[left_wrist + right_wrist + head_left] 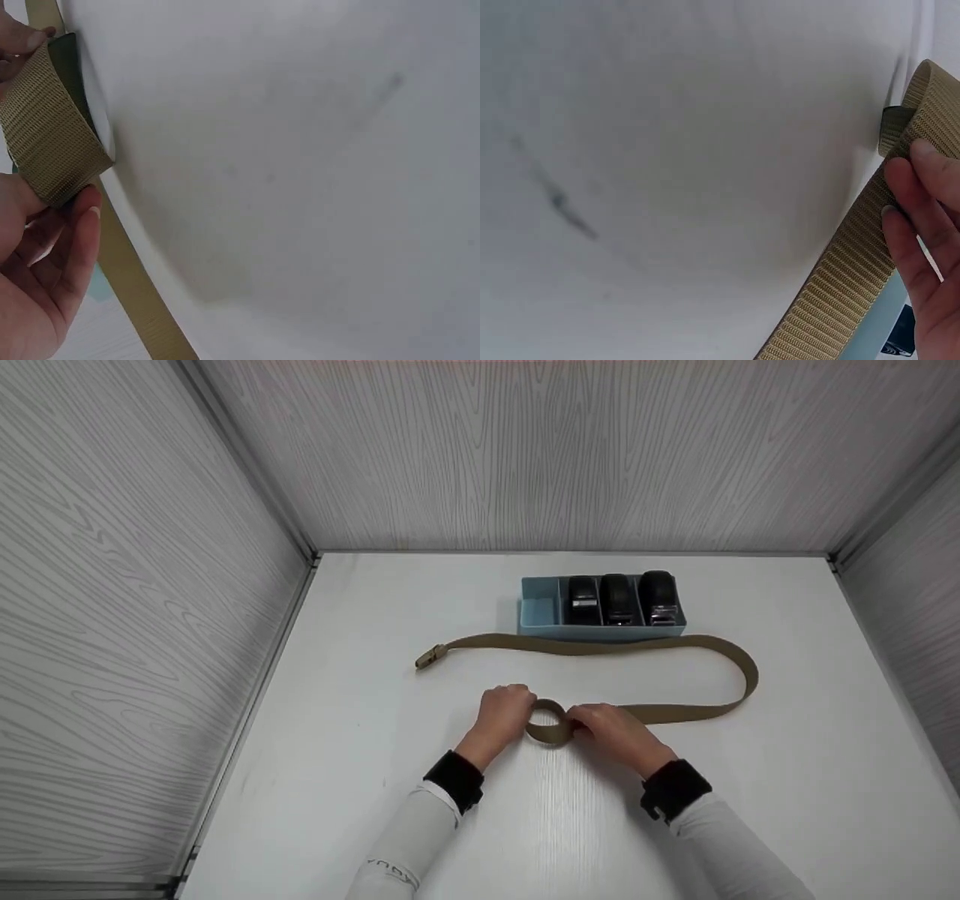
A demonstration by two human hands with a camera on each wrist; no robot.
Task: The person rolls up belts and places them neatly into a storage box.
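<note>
A tan webbing belt (701,712) lies on edge across the white table in a long curve, its buckle (430,657) at the far left end. Its near end is bent into a small round loop (551,734) between the two hands. My left hand (504,711) pinches the left side of this loop; in the left wrist view its thumb and fingers (88,217) meet at the strap's edge. On the loop's right side my right hand (616,733) pinches the strap where it leaves the coil, fingertips (904,180) against the ribbed webbing.
Behind the belt stands a blue divided box (540,615). Three of its compartments hold black rolled belts (616,596) with metal buckles; the leftmost compartment shows its bare bottom. Grey wood-grain panels (480,457) enclose the table at the back and sides.
</note>
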